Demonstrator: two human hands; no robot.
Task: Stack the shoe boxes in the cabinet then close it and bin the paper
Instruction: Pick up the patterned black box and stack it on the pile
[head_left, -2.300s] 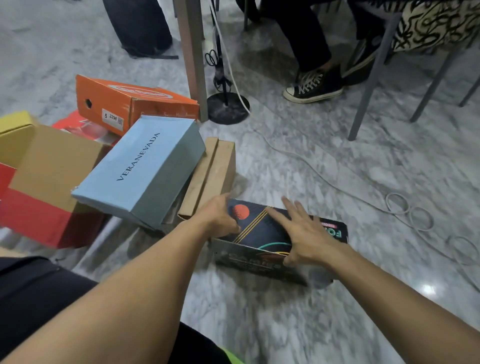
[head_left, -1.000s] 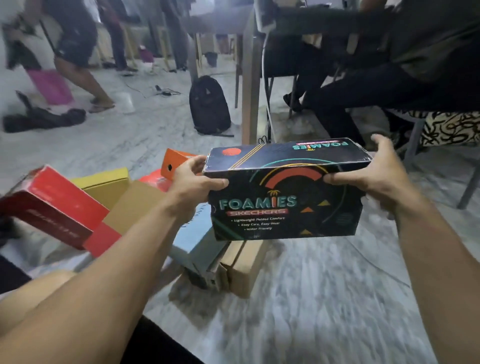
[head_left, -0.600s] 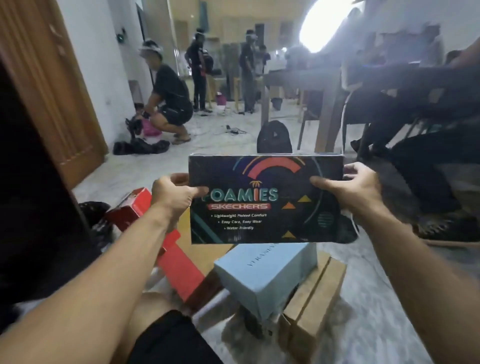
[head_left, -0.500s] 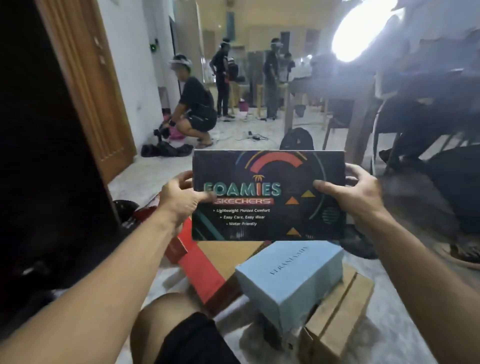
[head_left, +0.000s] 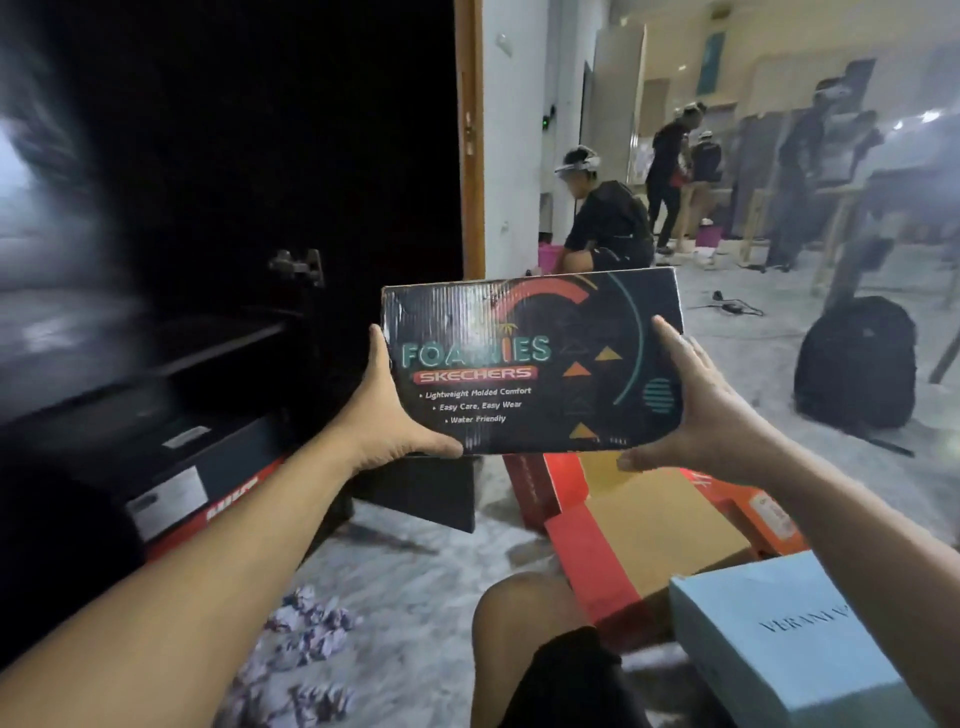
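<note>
A dark, glossy cardboard shoe box (head_left: 532, 361) with "FOAMIES SKECHERS" printed on its long face is held up in the air at the middle of the view, its printed side toward the camera and its surface lightly creased near the top left corner. The left hand (head_left: 387, 415) clasps the box's left end, thumb hooked under the bottom edge and fingers reaching up the end panel. The right hand (head_left: 696, 410) clasps the right end the same way, thumb under the bottom edge, fingers spread up the side.

To the left of the box stands the open cabinet (head_left: 208, 208), its inside black and flat-walled, with a metal hinge (head_left: 297, 266) on its inner wall and a dark shelf (head_left: 218, 343) lower down. On the cabinet's floor lies a black-and-red box (head_left: 202, 478) with white labels on its end.

Below the held box, on the pale marbled floor (head_left: 415, 561), lie a red and brown cardboard box (head_left: 639, 530), an orange box (head_left: 753, 514) to its right, and, nearest on the right, a matte pale blue box (head_left: 789, 639) with thin serif lettering. Crumpled paper (head_left: 311, 634), whitish and wrinkled, is scattered on the floor near the left forearm.

Farther right a black backpack (head_left: 857, 364) sits on the floor, and several people are blurred in the far room.
</note>
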